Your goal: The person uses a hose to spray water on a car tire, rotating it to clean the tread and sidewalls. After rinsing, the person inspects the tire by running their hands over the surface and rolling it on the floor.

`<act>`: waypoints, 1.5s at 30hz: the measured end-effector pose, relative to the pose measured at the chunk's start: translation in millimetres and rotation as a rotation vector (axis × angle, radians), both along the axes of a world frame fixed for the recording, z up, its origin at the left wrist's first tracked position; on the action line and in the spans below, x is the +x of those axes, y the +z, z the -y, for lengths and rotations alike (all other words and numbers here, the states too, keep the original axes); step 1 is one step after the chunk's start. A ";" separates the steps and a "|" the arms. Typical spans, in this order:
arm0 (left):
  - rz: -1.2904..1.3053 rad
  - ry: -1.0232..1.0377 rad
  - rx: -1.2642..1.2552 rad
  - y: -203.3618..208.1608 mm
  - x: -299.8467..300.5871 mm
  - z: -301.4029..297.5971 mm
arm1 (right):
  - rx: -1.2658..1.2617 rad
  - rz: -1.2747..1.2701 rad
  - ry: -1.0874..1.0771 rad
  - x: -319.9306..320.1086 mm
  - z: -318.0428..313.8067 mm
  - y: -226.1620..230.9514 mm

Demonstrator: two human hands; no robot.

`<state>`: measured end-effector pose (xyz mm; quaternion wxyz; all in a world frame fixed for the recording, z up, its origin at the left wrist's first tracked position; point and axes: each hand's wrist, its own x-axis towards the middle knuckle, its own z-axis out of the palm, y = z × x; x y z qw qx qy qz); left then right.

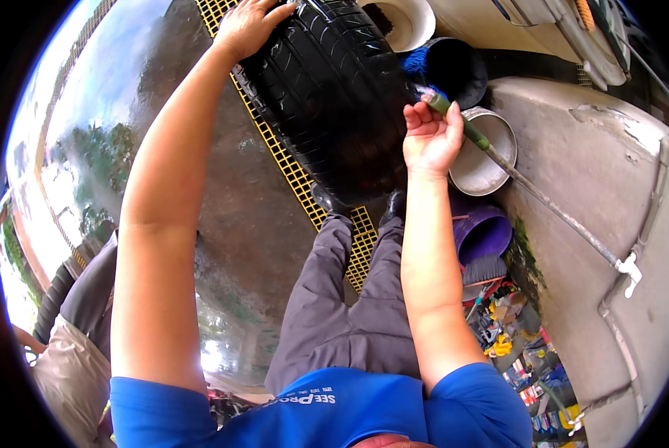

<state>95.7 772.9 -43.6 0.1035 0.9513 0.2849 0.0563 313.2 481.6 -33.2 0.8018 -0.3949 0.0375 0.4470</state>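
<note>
A wet black tyre (316,97) stands upright before me, its tread facing me. My left hand (252,28) lies on the tyre's upper left edge with the thumb stretched out; some fingertips run past the picture's top. At the tyre's right side, my right hand (433,138) is closed with its palm turned up, gripping a green-ended hose (477,138) between thumb and fingers. The hose end points at the tread, and a whitish blur like water shows at its mouth. From there the hose runs back to a white tap (630,270) on the right.
Yellow grating (293,168) runs under the tyre and my feet. Right of the tyre stand a black bucket (461,71) with blue bristles or cord at its rim, a whitish bucket (498,149) and a purple bucket (485,233). A concrete wall (595,179) bounds the right. Another person (77,351) is at the lower left.
</note>
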 end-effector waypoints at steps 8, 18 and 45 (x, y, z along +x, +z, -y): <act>0.044 0.343 0.034 -36.2 -50.6 30.6 | 0.054 -0.028 -0.009 32.9 -50.9 -2.8; 0.134 1.266 -0.406 -3.8 -57.2 159.4 | -0.111 -0.285 0.195 -8.9 -31.3 50.9; 0.261 1.058 -0.312 -86.8 -183.3 85.3 | -0.210 -0.132 0.263 -16.8 -2.0 -7.8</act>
